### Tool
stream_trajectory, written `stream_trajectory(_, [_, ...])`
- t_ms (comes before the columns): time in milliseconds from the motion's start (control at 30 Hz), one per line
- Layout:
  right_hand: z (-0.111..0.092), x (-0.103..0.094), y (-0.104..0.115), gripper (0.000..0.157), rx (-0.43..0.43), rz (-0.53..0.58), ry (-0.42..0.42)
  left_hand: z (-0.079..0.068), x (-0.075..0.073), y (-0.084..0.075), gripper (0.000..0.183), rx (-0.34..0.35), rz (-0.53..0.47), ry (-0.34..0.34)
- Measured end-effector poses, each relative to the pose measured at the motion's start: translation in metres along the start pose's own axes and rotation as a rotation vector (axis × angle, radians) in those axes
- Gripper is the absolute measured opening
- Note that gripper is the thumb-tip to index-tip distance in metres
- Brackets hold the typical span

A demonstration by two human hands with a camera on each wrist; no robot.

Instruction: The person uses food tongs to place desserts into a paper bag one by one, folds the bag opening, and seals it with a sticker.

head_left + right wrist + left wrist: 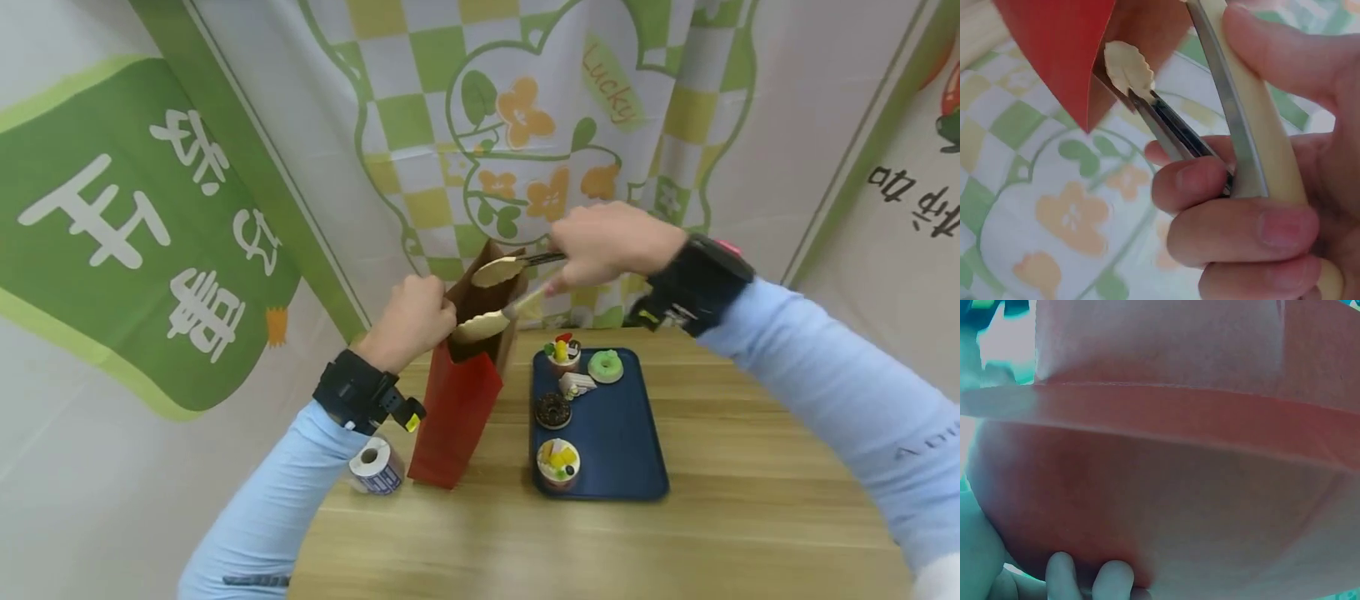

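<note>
A tall red paper bag (457, 417) stands on the wooden table with its mouth up. My left hand (415, 317) grips its left rim; in the left wrist view two fingertips (1114, 579) lie against the bag's wall. Food tongs (483, 326) with cream scalloped tips and metal arms are in my right hand (611, 242), fingers wrapped round the handles in the right wrist view. The tips are spread apart at the bag's mouth with nothing seen between them. What lies deep in the bag is hidden.
Right of the bag is a dark blue tray (618, 433). Along it sit two fruit-topped cups (558, 463), a chocolate doughnut (553, 411), a green doughnut (605, 366) and a small cake slice (577, 384). A label roll (377, 467) stands left of the bag. Printed curtains hang behind.
</note>
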State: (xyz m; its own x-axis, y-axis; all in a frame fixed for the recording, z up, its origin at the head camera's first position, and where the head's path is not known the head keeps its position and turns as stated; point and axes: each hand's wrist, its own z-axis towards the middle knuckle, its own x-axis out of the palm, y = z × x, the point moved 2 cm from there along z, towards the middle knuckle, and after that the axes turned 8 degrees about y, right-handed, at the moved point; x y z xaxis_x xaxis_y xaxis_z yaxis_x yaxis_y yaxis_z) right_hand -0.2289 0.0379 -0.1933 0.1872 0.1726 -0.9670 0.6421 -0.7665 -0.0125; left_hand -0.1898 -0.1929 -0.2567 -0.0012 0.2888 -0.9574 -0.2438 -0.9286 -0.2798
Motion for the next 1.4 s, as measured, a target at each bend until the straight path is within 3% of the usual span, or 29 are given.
stream_trajectory(133, [-0.056, 0.035, -0.032, 0.054, -0.042, 0.161, -0.206, -0.001, -0.001, 0.003, 0.027, -0.014, -0.023, -0.002])
stream_trajectory(233, [-0.084, 0.082, -0.051, 0.050, -0.044, 0.238, -0.352, -0.002, -0.002, 0.005, 0.028, -0.016, -0.039, -0.004])
stream_trajectory(333, [-0.095, 0.136, -0.065, 0.043, 0.005, 0.219, -0.427, -0.002, -0.002, 0.005, 0.027, -0.024, -0.045, -0.001])
stream_trajectory(500, [-0.079, 0.217, -0.075, 0.052, 0.086, 0.212, -0.361, -0.003, -0.003, 0.008, 0.025, -0.046, -0.040, -0.015])
stream_trajectory(667, [-0.041, 0.263, -0.080, 0.063, 0.084, 0.163, -0.328, -0.006, -0.004, 0.009, 0.023, -0.052, -0.039, -0.027])
stream_trajectory(867, [-0.004, 0.285, -0.078, 0.062, 0.023, 0.086, -0.282, -0.006, -0.002, 0.008, 0.024, -0.044, -0.028, -0.017])
stream_trajectory(1133, [0.025, 0.286, -0.078, 0.048, -0.042, 0.016, -0.208, -0.007, -0.002, 0.008, 0.024, -0.043, -0.050, -0.001])
stream_trajectory(1400, [0.040, 0.277, -0.074, 0.032, -0.112, -0.091, -0.280, -0.008, -0.001, 0.011, 0.021, -0.053, -0.057, 0.007])
